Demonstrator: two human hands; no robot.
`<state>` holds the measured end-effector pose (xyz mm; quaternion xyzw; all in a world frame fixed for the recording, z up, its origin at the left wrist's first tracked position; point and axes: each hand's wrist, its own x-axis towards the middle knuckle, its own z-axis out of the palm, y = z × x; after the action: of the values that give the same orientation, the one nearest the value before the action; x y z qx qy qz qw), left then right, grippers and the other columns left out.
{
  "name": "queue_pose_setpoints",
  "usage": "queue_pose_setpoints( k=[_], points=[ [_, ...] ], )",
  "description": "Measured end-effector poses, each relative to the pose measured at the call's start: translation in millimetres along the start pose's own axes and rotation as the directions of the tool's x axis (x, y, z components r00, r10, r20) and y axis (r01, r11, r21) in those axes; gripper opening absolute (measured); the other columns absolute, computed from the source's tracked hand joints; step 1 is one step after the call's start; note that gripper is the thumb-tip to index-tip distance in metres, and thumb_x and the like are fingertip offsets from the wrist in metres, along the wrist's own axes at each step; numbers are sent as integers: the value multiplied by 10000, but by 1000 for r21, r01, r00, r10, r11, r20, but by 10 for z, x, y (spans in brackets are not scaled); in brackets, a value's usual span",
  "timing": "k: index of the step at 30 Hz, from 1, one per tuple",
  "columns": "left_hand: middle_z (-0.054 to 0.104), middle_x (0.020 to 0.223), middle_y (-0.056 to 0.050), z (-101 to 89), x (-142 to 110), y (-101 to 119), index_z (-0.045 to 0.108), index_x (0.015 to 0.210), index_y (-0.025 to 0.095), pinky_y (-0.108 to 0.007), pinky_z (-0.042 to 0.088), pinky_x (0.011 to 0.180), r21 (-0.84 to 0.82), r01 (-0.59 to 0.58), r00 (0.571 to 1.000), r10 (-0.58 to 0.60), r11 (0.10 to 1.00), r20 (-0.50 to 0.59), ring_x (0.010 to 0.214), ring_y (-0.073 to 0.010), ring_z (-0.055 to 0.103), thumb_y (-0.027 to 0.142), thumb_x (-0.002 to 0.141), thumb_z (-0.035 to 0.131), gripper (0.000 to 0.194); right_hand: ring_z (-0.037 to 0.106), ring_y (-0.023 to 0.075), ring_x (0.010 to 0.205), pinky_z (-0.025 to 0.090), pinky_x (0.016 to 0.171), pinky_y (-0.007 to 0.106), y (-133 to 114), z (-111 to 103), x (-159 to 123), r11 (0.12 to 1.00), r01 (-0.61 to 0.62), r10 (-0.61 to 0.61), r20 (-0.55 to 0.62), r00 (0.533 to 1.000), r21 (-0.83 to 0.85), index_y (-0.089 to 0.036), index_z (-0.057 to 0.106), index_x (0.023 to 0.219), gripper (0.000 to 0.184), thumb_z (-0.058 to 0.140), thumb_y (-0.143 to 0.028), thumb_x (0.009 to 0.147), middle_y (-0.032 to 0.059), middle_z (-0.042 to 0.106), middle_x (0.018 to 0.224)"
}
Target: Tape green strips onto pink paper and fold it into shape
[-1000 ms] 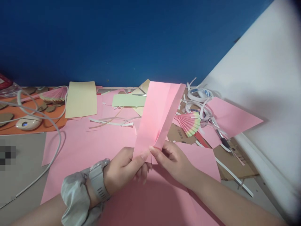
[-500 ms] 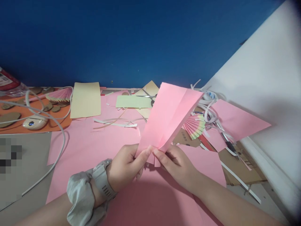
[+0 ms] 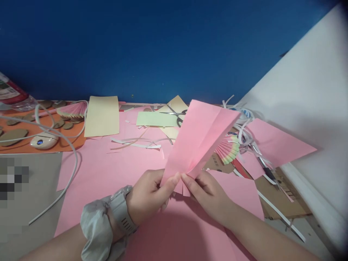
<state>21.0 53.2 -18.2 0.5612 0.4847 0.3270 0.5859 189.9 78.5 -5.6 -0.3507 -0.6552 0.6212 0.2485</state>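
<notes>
A pink sheet of paper (image 3: 196, 139), partly folded with creases running up from its lower end, is held upright above the table. My left hand (image 3: 156, 194) pinches its lower left edge, thumb in front and fingers behind. My right hand (image 3: 208, 192) grips the lower right side in the same way, its thumb almost touching the left thumb at the crease. Both hands are closed on the paper, and the fingers behind it are mostly hidden. Beneath them lie large pink sheets (image 3: 108, 170). Just beyond the right hand is a pleated paper fan (image 3: 227, 148) in pink, yellow and green.
Scissors (image 3: 179, 121) lie partly behind the held paper, by a green strip (image 3: 150, 119). A cream sheet (image 3: 102, 116) stands at the back. Left are a white cable (image 3: 72, 174), a cream device (image 3: 43, 140) and a bottle (image 3: 13, 92). Cardboard (image 3: 288, 195) lies right.
The view has shifted slightly, so everything sits a little further right and lower. The thumbs still pinch the paper's lower end, where the small folded flap looks flatter and wider.
</notes>
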Motion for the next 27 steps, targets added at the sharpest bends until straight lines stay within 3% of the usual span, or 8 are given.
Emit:
queue_pose_setpoints(
  k=[5, 10, 17, 21, 23, 27],
  points=[
    [446, 533, 60, 4, -7, 16, 536, 766, 164, -185, 396, 409, -122, -29, 998, 22, 992, -59, 403, -68, 465, 461, 889, 410, 345, 581, 185, 836, 466, 777, 319, -27, -20, 13, 999, -7, 8, 38, 999, -37, -196, 621, 1025, 265, 387, -287, 940, 26, 648, 906],
    [406, 430, 74, -3, -11, -12, 525, 723, 165, -181, 352, 386, -70, -67, 995, 62, 995, -73, 364, -68, 431, 443, 891, 419, 342, 582, 187, 896, 465, 810, 323, -27, -16, 23, 1000, -13, 14, 48, 999, -7, -201, 628, 1018, 254, 397, -270, 937, 23, 644, 931],
    [377, 420, 86, -5, -6, -42, 498, 718, 174, -178, 325, 357, -120, -29, 998, 22, 992, -60, 341, -66, 410, 457, 881, 431, 333, 565, 177, 914, 442, 847, 298, 4, -6, 11, 999, -36, 36, 35, 999, -15, -213, 623, 955, 203, 429, -267, 923, 10, 625, 908],
    [427, 496, 64, -12, -9, -20, 535, 753, 166, -189, 356, 386, -136, -42, 999, 37, 990, -36, 380, -69, 428, 444, 887, 422, 329, 535, 157, 805, 435, 781, 277, -2, -1, 13, 998, -35, 36, 26, 999, -52, -202, 587, 850, 224, 396, -289, 931, 1, 573, 813],
    [494, 608, 34, -22, -4, 2, 554, 783, 164, -206, 417, 484, -139, -84, 995, 76, 987, -59, 498, -89, 491, 426, 892, 422, 313, 478, 138, 699, 414, 671, 250, 3, -8, 5, 991, -51, 52, 4, 999, -125, -193, 537, 771, 255, 383, -318, 931, -11, 499, 722],
    [547, 763, -2, -42, 18, 24, 541, 764, 164, -237, 432, 687, -92, -168, 972, 150, 981, -180, 733, -134, 509, 400, 894, 428, 293, 260, 95, 540, 243, 483, 223, 27, -31, -20, 961, -104, 119, 45, 992, -257, -192, 339, 633, 346, 371, -380, 921, -47, 261, 607]
  ],
)
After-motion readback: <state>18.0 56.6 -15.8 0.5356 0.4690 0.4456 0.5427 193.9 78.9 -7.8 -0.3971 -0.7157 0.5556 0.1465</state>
